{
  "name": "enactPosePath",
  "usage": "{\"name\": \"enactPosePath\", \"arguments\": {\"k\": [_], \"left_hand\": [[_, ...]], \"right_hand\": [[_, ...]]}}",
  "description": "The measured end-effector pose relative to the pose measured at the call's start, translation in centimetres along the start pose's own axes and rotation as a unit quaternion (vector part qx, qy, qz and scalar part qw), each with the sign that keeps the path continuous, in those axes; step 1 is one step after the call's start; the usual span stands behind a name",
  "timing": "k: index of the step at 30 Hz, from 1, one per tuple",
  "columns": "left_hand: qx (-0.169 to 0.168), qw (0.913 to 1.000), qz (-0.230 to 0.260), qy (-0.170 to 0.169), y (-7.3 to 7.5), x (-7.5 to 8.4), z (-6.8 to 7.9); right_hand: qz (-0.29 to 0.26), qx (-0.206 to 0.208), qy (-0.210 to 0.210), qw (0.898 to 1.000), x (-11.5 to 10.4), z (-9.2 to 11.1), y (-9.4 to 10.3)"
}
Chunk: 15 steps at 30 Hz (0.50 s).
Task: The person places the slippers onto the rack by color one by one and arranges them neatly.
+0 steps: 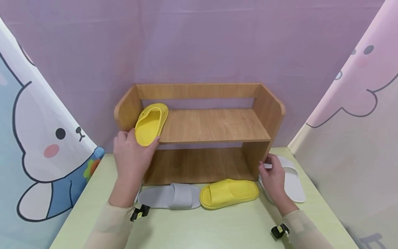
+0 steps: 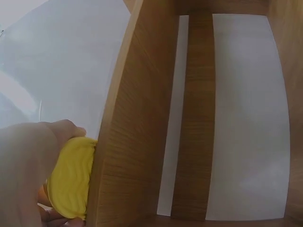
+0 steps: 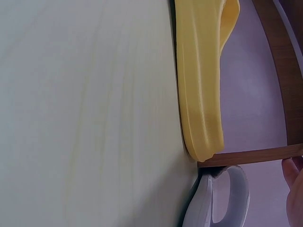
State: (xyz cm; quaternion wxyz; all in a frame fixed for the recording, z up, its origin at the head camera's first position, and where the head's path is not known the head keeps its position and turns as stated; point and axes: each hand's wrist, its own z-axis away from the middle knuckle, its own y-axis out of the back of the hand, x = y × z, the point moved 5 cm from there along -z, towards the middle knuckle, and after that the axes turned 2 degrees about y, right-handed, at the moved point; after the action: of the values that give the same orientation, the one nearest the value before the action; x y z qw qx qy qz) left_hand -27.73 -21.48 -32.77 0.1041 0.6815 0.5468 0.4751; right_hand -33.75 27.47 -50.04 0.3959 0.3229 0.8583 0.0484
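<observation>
Yellow, ridged slipper (image 1: 150,128) tilts in gripping left hand (image 1: 132,157); right hand (image 1: 275,177) holds rack (image 1: 214,125).

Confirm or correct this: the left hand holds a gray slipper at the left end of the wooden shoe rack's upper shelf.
The color is wrong: the head view shows the left hand holding a yellow slipper. The rest stands: it is at the left end of the upper shelf of the wooden shoe rack.
</observation>
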Motion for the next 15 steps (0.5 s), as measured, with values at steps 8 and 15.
{"name": "enactPosePath", "arguments": {"k": [8,15], "left_hand": [[0.001,0.9999,-0.010,0.000,-0.56,-0.13,-0.12],[0.027,0.9995,0.005,0.014,-0.59,-0.46,-0.02]], "right_hand": [[-0.005,0.003,0.003,1.000,0.05,-0.03,-0.03],[-0.004,0.003,0.005,1.000,0.00,0.03,-0.08]]}}
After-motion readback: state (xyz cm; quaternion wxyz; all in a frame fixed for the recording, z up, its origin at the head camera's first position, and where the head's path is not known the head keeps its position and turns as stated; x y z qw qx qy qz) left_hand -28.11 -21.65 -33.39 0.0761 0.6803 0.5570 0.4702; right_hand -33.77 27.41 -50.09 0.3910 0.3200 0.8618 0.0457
